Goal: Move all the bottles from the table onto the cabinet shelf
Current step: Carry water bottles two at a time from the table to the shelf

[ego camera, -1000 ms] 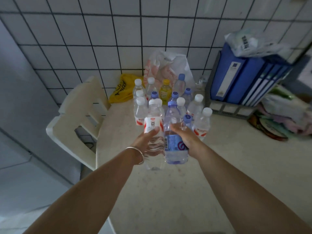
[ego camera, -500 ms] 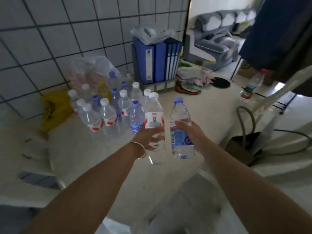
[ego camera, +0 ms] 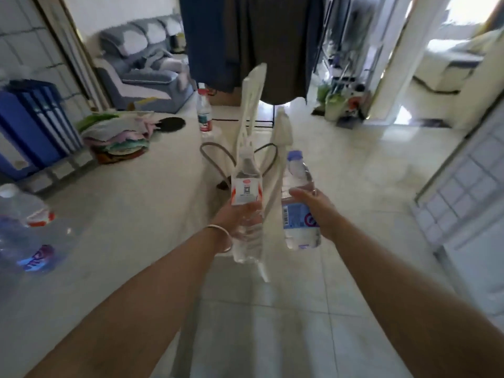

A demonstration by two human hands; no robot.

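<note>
- Pale table at left carries blue binders, folded cloths, blurred bottles.
- White chair stands ahead of me.
- My left hand grips a red-labelled bottle; my right hand grips a blue-labelled bottle, both held above the floor.

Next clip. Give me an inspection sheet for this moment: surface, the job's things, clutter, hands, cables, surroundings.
Surface: pale table, partly bare.
Job's things: red-labelled bottle held upright in the left hand; blue-labelled bottle held upright in the right hand; blurred bottles at the table's left edge; one red-capped bottle at its far end. Cabinet shelf: not in view.
Clutter: blue binders, a stack of folded cloths, a dark round item.
Hands: each grips its bottle; a bangle on the left wrist.
Cables: nothing seen for certain; a dark loop beyond the table edge may be a strap.
Surroundings: white chair, grey sofa, hanging dark cloth, tiled floor.
</note>
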